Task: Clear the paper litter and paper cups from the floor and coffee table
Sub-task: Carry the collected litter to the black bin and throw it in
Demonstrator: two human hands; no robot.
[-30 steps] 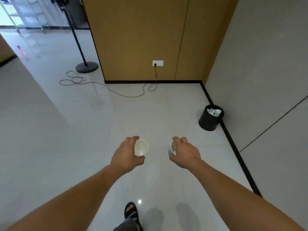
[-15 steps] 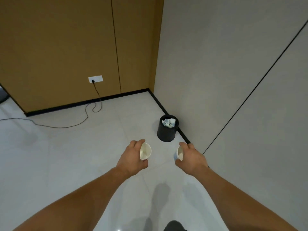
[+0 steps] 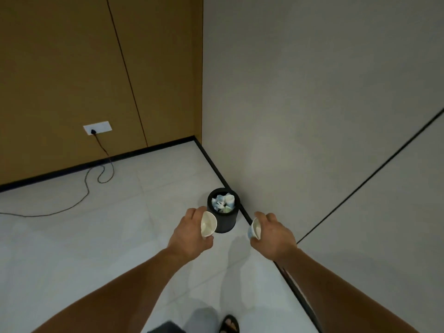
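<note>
My left hand (image 3: 189,233) grips a white paper cup (image 3: 208,224), its mouth turned to the right. A second paper cup (image 3: 254,229), white with a blue print, is held in my right hand (image 3: 272,234) with its mouth facing left. Just beyond and between the two hands stands a black round waste bin (image 3: 227,224) on the floor against the grey wall. Crumpled white paper litter (image 3: 223,200) fills the bin's top. The left cup overlaps the bin's near left side in the view.
A black cable (image 3: 95,179) trails over the pale tiled floor from a white wall socket (image 3: 97,127) on the brown panel wall. A grey wall (image 3: 312,116) with a black skirting runs along the right. My sandalled foot (image 3: 229,324) shows at the bottom.
I have come closer to the bin and turned right; the bin now sits between my hands, nearer to them. Both hands keep hold of their cups.
</note>
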